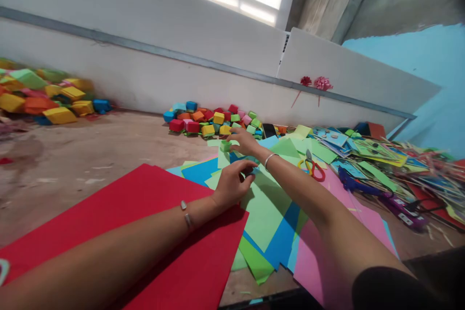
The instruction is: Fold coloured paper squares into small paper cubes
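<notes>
My right hand (245,143) reaches over the paper, its fingers spread. Beside its lower fingertips is a small light-green paper box (225,146); they look close to touching it, and I see no firm grip. My left hand (234,181) hovers over the light-green paper sheets (267,208), loosely curled, with a gap between thumb and fingers and nothing visible in it. Large red sheets (145,223) lie beneath my left forearm. Blue sheets (199,172) poke out from under the green ones.
Small coloured paper boxes (198,116) are heaped against the wall, with a bigger heap (54,92) far left. Scissors (311,167), a glue gun (352,181), a purple device (403,210) and pink paper (316,247) lie to the right, before piled cards (378,147).
</notes>
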Demonstrator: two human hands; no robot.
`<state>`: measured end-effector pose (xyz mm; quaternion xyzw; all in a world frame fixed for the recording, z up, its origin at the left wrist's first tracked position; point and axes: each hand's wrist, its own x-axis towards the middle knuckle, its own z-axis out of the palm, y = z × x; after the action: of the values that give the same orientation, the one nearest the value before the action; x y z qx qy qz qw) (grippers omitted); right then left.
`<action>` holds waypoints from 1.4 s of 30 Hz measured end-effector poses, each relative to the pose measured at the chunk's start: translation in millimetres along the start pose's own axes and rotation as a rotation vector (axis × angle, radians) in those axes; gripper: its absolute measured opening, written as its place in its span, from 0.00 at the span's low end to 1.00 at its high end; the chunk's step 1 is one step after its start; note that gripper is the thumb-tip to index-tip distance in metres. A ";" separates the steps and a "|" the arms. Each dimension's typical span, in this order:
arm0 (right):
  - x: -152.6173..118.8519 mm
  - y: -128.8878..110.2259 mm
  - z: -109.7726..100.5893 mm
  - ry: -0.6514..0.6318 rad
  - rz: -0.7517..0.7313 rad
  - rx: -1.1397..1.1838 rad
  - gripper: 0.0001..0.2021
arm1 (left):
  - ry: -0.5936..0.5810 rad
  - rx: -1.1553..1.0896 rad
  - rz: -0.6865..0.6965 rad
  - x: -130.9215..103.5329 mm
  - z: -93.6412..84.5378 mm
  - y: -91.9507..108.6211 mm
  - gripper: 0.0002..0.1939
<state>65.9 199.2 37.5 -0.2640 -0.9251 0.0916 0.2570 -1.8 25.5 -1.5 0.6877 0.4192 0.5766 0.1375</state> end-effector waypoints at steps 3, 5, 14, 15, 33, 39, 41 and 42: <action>12.7 -1.3 6.7 0.015 0.064 0.061 0.09 | 0.020 0.009 -0.091 3.0 -1.0 -5.3 0.12; 5.4 -1.8 -3.0 0.058 0.093 0.082 0.08 | 0.030 0.007 -0.152 5.4 -1.6 -9.2 0.12; -121.8 -51.2 -59.6 0.166 0.504 1.227 0.22 | 0.026 -0.013 -0.235 8.4 -1.6 -12.0 0.09; -129.7 -56.7 -56.8 0.202 0.519 1.233 0.22 | 0.020 -0.013 -0.226 7.9 -1.7 -11.0 0.10; -151.9 -62.0 -38.3 0.548 0.248 0.281 0.07 | 0.014 0.013 -0.285 8.2 -1.7 -12.3 0.08; -150.2 -71.8 -31.5 0.485 0.179 0.161 0.06 | 0.023 0.016 -0.273 7.2 -2.4 -10.7 0.06; -150.3 -73.0 -31.1 0.483 0.159 0.127 0.06 | 0.022 0.014 -0.264 7.1 -2.4 -11.0 0.06; -150.3 -73.1 -30.9 0.481 0.148 0.116 0.06 | 0.021 0.010 -0.267 7.1 -2.4 -11.2 0.06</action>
<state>159.3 58.1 21.9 -0.3302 -0.8088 0.0976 0.4768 -8.7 36.9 -3.5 0.6204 0.5113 0.5583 0.2049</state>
